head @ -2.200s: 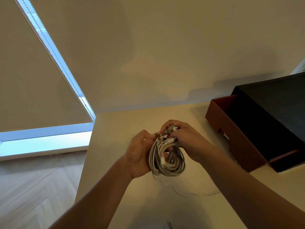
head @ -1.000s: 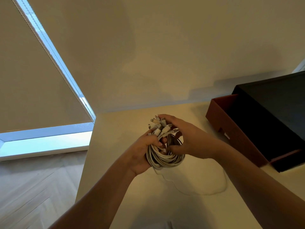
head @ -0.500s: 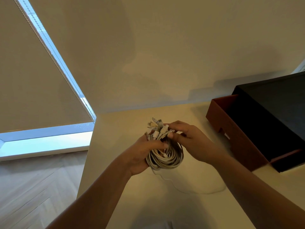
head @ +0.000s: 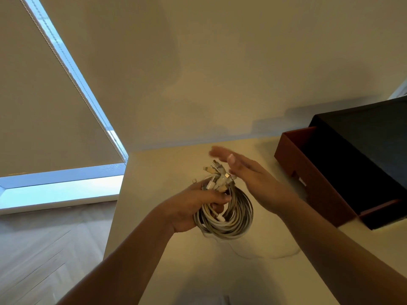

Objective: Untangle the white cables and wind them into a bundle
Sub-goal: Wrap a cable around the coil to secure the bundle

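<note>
Curling round one side of the white cables [head: 229,219], the fingers [head: 217,198] of the left hand [head: 187,209] grip the coil above the pale table [head: 152,190], while the right hand [head: 255,181] hovers flat just beside the plug ends [head: 218,176], fingers straight, holding nothing. The cables make a round, many-looped hank, off-white to grey, plugs bunched upward at the top, one thin strand [head: 273,258] trailing onto the table. A reddish-brown box [head: 308,179] stands at the right by a plain wall [head: 220,73]; a blind-covered window [head: 55,106] and wood floor [head: 44,249] lie left.
</note>
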A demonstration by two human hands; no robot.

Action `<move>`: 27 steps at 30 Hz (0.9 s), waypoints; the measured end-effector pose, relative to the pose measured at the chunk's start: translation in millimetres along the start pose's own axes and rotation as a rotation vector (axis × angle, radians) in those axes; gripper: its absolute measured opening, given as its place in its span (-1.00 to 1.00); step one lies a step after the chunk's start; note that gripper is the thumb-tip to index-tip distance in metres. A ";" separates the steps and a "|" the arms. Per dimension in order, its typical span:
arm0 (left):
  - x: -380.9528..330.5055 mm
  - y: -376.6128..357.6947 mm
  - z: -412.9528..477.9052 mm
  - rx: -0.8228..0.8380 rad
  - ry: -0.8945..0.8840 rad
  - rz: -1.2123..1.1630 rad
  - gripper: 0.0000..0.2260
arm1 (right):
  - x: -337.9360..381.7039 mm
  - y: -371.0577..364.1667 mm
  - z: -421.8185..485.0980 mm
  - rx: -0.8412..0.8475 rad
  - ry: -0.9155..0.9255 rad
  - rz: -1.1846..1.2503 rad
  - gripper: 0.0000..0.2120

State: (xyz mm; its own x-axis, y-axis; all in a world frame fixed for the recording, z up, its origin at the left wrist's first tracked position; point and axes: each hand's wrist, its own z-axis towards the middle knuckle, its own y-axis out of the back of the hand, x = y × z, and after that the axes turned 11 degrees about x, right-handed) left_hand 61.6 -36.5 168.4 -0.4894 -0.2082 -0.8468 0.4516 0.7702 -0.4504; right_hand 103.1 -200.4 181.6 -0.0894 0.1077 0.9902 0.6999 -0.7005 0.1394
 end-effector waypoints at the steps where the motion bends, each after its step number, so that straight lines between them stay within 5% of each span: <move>1: 1.1 -0.7 0.8 -0.009 0.027 0.012 -0.89 | 3.6 -3.8 0.7 0.034 0.012 -0.006 -0.59; 5: 2.1 -3.0 2.4 -0.021 0.021 -0.035 -0.84 | 3.0 -13.2 6.1 -0.009 0.079 -0.082 -0.75; 13: -3.4 1.9 7.3 -0.069 -0.036 -0.068 -0.85 | -6.3 -14.8 16.4 -0.151 0.173 -0.262 -0.76; 18: -14.1 15.8 8.2 -0.091 -0.090 -0.185 -0.82 | -29.4 -7.0 8.6 -0.261 0.025 0.135 -0.38; 22: -17.0 21.4 9.4 -0.091 -0.157 -0.274 -0.73 | -56.1 -14.4 -2.4 0.052 -0.076 0.416 -0.35; 27: -21.6 30.2 7.5 -0.119 -0.191 -0.291 -0.80 | -69.4 -18.9 -11.7 0.255 -0.284 0.282 -0.44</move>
State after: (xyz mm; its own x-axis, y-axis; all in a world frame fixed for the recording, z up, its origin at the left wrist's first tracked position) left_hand 91.4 -13.2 171.0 -0.4318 -0.5292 -0.7304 0.2179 0.7246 -0.6538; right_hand 87.7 -202.8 110.4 0.3015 0.1518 0.9413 0.8237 -0.5388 -0.1769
